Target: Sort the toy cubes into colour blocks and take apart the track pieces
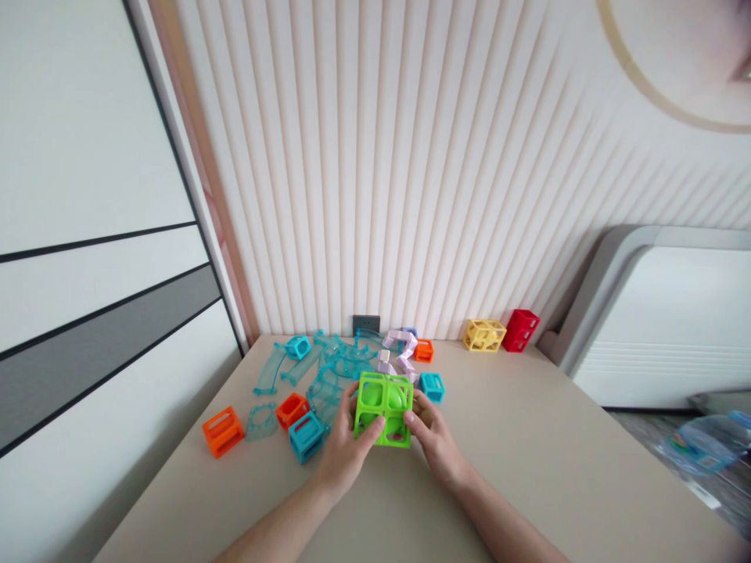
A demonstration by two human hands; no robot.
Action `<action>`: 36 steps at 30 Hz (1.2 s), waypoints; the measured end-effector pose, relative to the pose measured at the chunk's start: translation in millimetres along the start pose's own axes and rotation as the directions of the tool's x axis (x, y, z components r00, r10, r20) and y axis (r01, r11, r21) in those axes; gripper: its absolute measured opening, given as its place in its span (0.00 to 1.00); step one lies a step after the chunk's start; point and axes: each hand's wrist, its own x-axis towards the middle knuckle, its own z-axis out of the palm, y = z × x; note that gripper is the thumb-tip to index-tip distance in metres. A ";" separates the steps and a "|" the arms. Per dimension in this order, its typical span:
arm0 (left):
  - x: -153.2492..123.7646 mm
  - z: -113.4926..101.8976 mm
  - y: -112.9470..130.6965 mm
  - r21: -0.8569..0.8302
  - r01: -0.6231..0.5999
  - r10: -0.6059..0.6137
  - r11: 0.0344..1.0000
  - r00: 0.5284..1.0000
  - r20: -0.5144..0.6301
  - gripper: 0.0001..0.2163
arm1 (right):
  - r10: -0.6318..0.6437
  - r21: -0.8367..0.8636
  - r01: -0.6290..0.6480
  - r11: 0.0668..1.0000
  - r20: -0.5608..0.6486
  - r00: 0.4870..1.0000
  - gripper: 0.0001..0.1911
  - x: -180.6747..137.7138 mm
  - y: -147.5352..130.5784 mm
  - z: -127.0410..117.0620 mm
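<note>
A bright green open-frame block (384, 408), with several window-like openings and rounded green shapes inside, is held up over the table. My left hand (346, 446) grips its left side, the thumb lying across the lower front. On the right side, my right hand (432, 434) closes around the edge with its thumb on the front bar. Just left of my left hand lies a blue cube frame (306, 436), with an orange-red cube frame (292, 410) behind it. Another blue cube frame (432, 386) sits beyond my right hand.
Clear teal track pieces (346, 360) lie piled at the back left. Pale purple linked pieces (404, 363) lie behind the green block. A yellow block (484, 335) and a red block (521, 330) stand by the ribbed wall (387, 156). An orange cube frame (223, 432) sits near the left edge.
</note>
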 end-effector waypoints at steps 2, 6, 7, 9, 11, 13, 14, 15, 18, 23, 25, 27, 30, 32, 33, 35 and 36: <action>0.4 -0.5 -0.9 -0.012 -0.001 0.001 1.000 1.000 0.001 0.31 | 0.004 -0.010 -0.004 1.000 0.004 1.000 0.25 0.0 0.7 -0.9; 0.9 -1.4 -2.6 -0.024 -0.006 0.006 1.000 1.000 0.008 0.30 | 0.001 -0.032 -0.001 0.999 0.025 1.000 0.24 -0.5 0.8 -2.2; 0.8 -1.5 -2.7 -0.025 -0.009 0.009 1.000 1.000 0.009 0.30 | -0.003 -0.037 0.004 0.999 0.032 0.999 0.24 -0.6 0.6 -2.4; 0.6 -1.2 -2.4 -0.026 -0.014 0.014 1.000 1.000 0.006 0.30 | -0.010 -0.047 0.012 0.999 0.036 0.999 0.23 -0.8 0.2 -2.6; 0.5 -0.9 -1.4 -0.023 -0.015 0.015 1.000 1.000 -0.004 0.30 | -0.012 -0.050 0.014 0.999 0.029 0.999 0.24 -0.9 -0.2 -2.6; 0.4 -0.6 -0.2 -0.018 -0.011 0.011 1.000 1.000 -0.013 0.30 | -0.005 -0.046 0.006 0.999 0.022 1.000 0.24 -0.9 -0.3 -2.5; 0.5 -0.6 0.3 -0.017 -0.010 0.010 1.000 1.000 -0.012 0.30 | 0.000 -0.042 0.001 0.999 0.021 1.000 0.24 -0.8 -0.3 -2.5; 0.6 -0.7 0.7 -0.016 -0.009 0.008 1.000 1.000 -0.008 0.30 | 0.005 -0.039 -0.005 0.999 0.022 1.000 0.24 -0.7 -0.2 -2.4; 0.9 -1.4 0.7 -0.009 -0.015 0.015 1.000 1.000 0.008 0.29 | 0.010 -0.042 -0.009 0.999 0.020 1.000 0.24 -0.3 0.4 -2.5; 1.4 -2.8 -1.1 0.002 -0.029 0.029 1.000 0.999 0.022 0.28 | 0.003 -0.051 -0.001 0.999 0.029 1.000 0.24 0.3 1.8 -3.2; 1.5 -3.0 -1.3 -0.001 -0.022 0.022 1.000 1.000 0.017 0.28 | 0.011 -0.049 -0.010 0.999 0.030 0.999 0.25 0.3 2.0 -3.7; 1.6 -3.1 -1.1 -0.001 -0.022 0.022 1.000 1.000 0.018 0.27 | 0.013 -0.050 -0.012 0.999 0.033 0.999 0.25 0.3 1.6 -3.9; 1.8 -2.9 -0.5 -0.010 -0.024 0.025 1.000 0.999 0.023 0.27 | 0.014 -0.049 -0.012 0.999 0.041 0.999 0.24 -0.2 0.0 -3.4; 2.0 -2.7 -0.2 -0.019 -0.014 0.015 1.000 1.000 0.028 0.27 | 0.017 -0.047 -0.015 0.999 0.039 0.999 0.24 -0.5 -1.2 -2.6; 2.0 -2.6 0.0 -0.022 -0.010 0.011 1.000 0.999 0.030 0.28 | 0.017 -0.046 -0.015 0.999 0.037 0.999 0.24 -0.6 -1.5 -2.3; 2.0 -2.5 0.3 -0.023 -0.006 0.006 1.000 0.999 0.031 0.28 | 0.016 -0.043 -0.014 0.999 0.033 0.999 0.25 -0.6 -1.5 -2.1; 2.0 -2.6 0.6 -0.022 -0.005 0.006 1.000 1.000 0.029 0.28 | 0.016 -0.044 -0.015 0.999 0.033 0.999 0.25 -0.4 -1.1 -2.4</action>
